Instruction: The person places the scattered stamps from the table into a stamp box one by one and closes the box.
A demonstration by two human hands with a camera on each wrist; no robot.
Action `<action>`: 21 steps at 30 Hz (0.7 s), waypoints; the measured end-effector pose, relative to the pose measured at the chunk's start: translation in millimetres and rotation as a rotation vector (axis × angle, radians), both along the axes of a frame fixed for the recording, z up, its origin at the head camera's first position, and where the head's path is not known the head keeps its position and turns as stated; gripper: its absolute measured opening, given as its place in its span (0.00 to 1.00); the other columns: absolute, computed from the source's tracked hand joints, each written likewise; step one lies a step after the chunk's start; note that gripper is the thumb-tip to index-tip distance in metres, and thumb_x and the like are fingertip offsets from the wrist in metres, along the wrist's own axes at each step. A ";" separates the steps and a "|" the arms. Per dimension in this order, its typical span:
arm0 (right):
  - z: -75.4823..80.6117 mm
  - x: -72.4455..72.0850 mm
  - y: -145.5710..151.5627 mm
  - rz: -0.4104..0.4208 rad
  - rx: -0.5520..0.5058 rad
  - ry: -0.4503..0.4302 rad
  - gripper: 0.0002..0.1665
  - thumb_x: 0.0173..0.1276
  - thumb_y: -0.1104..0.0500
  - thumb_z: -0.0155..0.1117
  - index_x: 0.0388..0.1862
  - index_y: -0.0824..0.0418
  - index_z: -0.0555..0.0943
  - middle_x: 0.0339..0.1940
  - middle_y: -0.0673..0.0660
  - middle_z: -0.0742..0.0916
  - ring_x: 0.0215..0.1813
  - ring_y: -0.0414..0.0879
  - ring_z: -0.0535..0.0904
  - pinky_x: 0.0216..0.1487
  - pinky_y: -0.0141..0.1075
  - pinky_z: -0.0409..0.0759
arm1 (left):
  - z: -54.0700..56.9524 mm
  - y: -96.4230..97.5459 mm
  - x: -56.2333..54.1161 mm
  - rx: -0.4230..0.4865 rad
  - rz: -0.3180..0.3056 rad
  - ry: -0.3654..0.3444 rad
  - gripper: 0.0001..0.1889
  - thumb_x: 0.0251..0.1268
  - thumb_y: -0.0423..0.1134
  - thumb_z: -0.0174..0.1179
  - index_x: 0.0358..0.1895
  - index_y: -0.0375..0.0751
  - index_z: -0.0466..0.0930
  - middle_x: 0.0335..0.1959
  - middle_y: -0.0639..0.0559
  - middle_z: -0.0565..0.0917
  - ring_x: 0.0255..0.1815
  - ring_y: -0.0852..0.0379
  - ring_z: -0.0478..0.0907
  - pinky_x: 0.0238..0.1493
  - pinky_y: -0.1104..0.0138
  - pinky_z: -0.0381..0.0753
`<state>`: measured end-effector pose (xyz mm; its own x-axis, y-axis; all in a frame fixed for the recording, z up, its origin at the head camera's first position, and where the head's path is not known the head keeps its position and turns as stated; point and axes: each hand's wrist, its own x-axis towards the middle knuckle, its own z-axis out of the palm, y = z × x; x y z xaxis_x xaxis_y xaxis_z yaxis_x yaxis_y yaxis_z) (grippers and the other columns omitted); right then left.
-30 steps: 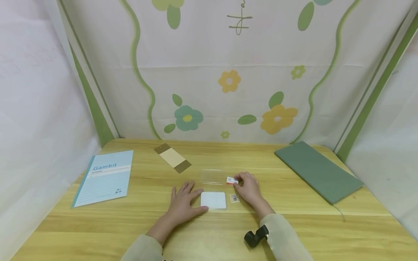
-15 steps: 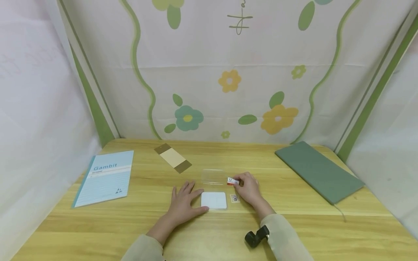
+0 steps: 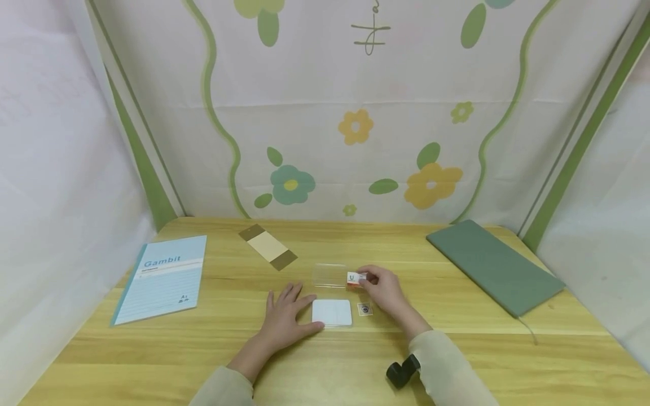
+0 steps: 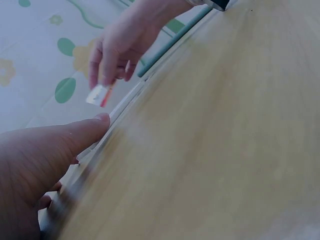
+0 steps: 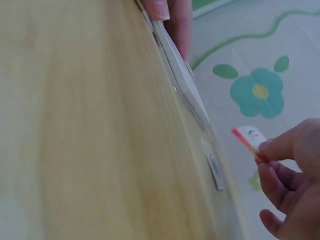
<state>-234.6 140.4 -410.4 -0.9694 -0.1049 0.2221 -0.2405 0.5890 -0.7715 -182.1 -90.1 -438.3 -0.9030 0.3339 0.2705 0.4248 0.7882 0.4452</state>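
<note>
In the head view my left hand lies spread on the table, thumb and index finger at the left side of a flat clear case with a white rectangular insert. My right hand pinches a small white card with a red-orange edge between thumb and fingertips. In the right wrist view this card is raised off the table, its printed face partly covered by the thumb. A small square stamp-like piece lies right of the case. Behind the case is a clear, transparent rectangular piece.
A light blue notebook lies at the left. Toward the back is a brown-and-cream strip of card. A dark green notebook with a ribbon lies at the right. A patterned curtain hangs behind the wooden table.
My right hand has shifted slightly left with the small card, bringing it beside the clear piece. The left hand stays in place by the case.
</note>
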 end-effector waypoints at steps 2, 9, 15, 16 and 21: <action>4.3 4.3 -6.7 0.021 -0.053 -0.014 0.10 0.54 0.67 0.60 0.37 0.60 0.80 0.23 0.51 0.75 0.27 0.43 0.70 0.26 0.33 0.72 | 0.3 -0.1 0.2 -0.004 0.003 -0.005 0.34 0.45 0.65 0.54 0.54 0.48 0.72 0.61 0.39 0.60 0.62 0.41 0.49 0.53 0.39 0.35; 3.6 20.2 -32.2 0.149 -0.096 -0.040 0.07 0.53 0.68 0.62 0.32 0.63 0.80 0.19 0.50 0.76 0.24 0.42 0.70 0.22 0.30 0.71 | 0.6 -0.6 -0.1 -0.017 0.014 -0.004 0.34 0.44 0.66 0.54 0.54 0.49 0.72 0.61 0.39 0.61 0.62 0.40 0.50 0.53 0.39 0.36; -7.5 25.0 -42.2 0.223 -0.041 -0.026 0.05 0.53 0.67 0.62 0.31 0.63 0.80 0.18 0.48 0.75 0.23 0.40 0.68 0.22 0.29 0.69 | 1.0 -0.8 0.1 -0.011 0.015 -0.004 0.33 0.44 0.65 0.54 0.54 0.50 0.72 0.61 0.40 0.61 0.62 0.41 0.50 0.53 0.39 0.36; -9.2 25.2 -43.0 0.228 -0.033 -0.020 0.05 0.52 0.68 0.63 0.30 0.63 0.80 0.18 0.48 0.75 0.24 0.40 0.68 0.23 0.29 0.69 | 0.8 -0.8 0.1 -0.007 0.014 -0.005 0.33 0.44 0.65 0.54 0.54 0.50 0.72 0.61 0.40 0.61 0.62 0.40 0.50 0.53 0.39 0.36; -13.7 27.0 -46.1 0.249 0.034 0.012 0.05 0.52 0.67 0.63 0.29 0.61 0.80 0.20 0.47 0.76 0.25 0.39 0.69 0.25 0.30 0.70 | -2.0 -1.6 -0.8 0.000 0.010 0.004 0.34 0.44 0.66 0.54 0.53 0.50 0.72 0.61 0.40 0.61 0.62 0.40 0.50 0.53 0.39 0.36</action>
